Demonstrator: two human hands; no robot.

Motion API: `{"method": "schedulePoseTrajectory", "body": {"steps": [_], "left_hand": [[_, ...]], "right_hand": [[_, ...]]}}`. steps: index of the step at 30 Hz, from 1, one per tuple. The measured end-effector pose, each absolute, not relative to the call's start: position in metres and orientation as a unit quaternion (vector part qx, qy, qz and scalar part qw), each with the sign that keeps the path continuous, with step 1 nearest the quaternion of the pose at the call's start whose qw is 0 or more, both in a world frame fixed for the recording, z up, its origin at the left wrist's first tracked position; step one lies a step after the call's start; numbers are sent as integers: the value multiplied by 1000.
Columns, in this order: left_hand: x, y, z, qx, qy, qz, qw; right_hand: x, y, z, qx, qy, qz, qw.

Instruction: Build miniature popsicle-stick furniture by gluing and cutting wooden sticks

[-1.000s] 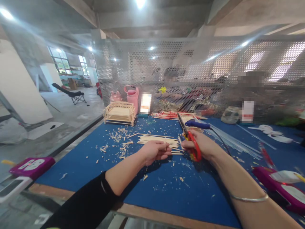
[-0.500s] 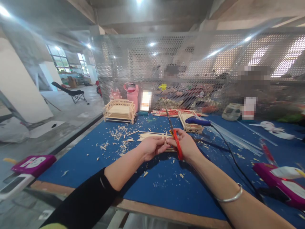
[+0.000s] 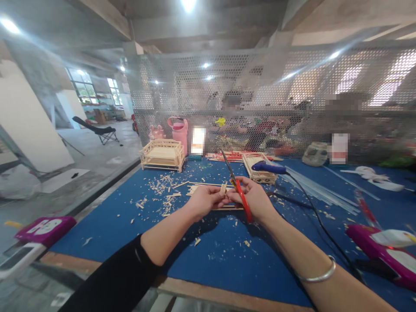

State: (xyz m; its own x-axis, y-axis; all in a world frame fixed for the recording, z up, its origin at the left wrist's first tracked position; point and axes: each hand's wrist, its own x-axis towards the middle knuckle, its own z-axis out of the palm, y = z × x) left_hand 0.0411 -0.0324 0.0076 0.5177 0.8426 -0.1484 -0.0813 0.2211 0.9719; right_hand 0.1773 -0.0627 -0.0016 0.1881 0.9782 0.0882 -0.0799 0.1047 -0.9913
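Observation:
My left hand (image 3: 207, 202) is closed, pinching a small bundle of short wooden sticks (image 3: 223, 188) upright between thumb and fingers. Around the red handles of a pair of scissors (image 3: 242, 200) my right hand (image 3: 255, 199) is closed, and its fingertips meet the bundle too. The scissors' blades point up and away from me, clear of the sticks. Longer wooden sticks (image 3: 195, 187) lie on the blue table behind and under my hands, partly hidden by them.
Wood offcuts (image 3: 159, 184) litter the blue tabletop (image 3: 130, 247). A stick-built bed frame (image 3: 162, 154) stands back left. A blue glue gun (image 3: 269, 167) rests against another stick frame (image 3: 258, 173), its cord running right. Clear glue sticks (image 3: 325, 190) lie right; a perforated metal screen (image 3: 195, 91) borders the back.
The short sticks have tilted and now show more plainly between my fingers. My right hand and the scissors have shifted slightly, the blades leaning further left.

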Motion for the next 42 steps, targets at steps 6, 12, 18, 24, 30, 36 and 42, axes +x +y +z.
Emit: {"method": "schedulePoseTrajectory", "body": {"steps": [6, 12, 18, 24, 30, 36, 42], "left_hand": [[40, -35, 6, 535, 374, 298, 697], [39, -39, 2, 609, 366, 273, 649], [40, -41, 3, 613, 357, 270, 651], [37, -40, 9, 611, 366, 244, 658], [23, -22, 11, 607, 412, 209, 647], [31, -28, 11, 558, 385, 246, 693], [36, -39, 6, 601, 349, 206, 689]], "right_hand": [[185, -62, 5, -486, -473, 416, 606], [180, -64, 4, -467, -526, 420, 573], [180, -63, 6, -481, -528, 387, 583], [181, -63, 12, -486, -489, 417, 592], [191, -62, 14, -455, -429, 486, 610], [190, -61, 8, -449, -431, 507, 596], [176, -64, 8, -464, -448, 483, 593]]}}
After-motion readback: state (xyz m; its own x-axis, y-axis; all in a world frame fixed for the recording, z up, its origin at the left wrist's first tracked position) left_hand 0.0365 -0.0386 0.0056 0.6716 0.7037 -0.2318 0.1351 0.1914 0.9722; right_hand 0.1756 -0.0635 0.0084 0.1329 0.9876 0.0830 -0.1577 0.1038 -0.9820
